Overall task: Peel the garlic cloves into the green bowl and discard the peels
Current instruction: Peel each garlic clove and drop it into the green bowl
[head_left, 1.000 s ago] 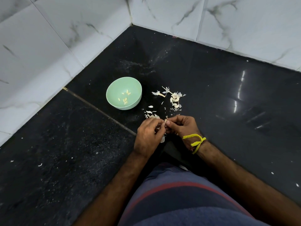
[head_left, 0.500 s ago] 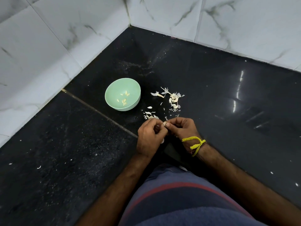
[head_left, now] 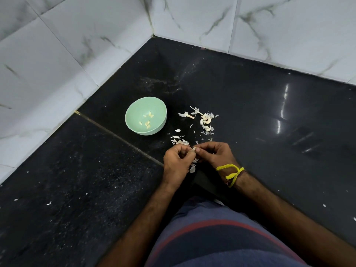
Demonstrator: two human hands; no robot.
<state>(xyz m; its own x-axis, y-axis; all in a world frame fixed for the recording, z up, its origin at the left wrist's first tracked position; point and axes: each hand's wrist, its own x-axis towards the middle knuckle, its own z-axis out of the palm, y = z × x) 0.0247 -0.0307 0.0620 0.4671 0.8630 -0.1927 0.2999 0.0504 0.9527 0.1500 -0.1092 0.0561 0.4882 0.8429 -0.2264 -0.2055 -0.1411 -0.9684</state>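
Hands unmoved; both hands' fingers (head_left: 198, 149) pinch garlic clove (head_left: 194, 149), axis unclear.

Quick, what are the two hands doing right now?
Left hand: pinching a garlic clove.
Right hand: pinching the same clove, peeling it.

At frame centre, the left hand (head_left: 178, 162) and right hand (head_left: 215, 154) pinch a small pale garlic clove (head_left: 194, 149). A round pale-green bowl (head_left: 134, 124) holding peeled cloves (head_left: 148, 120) sits above them.
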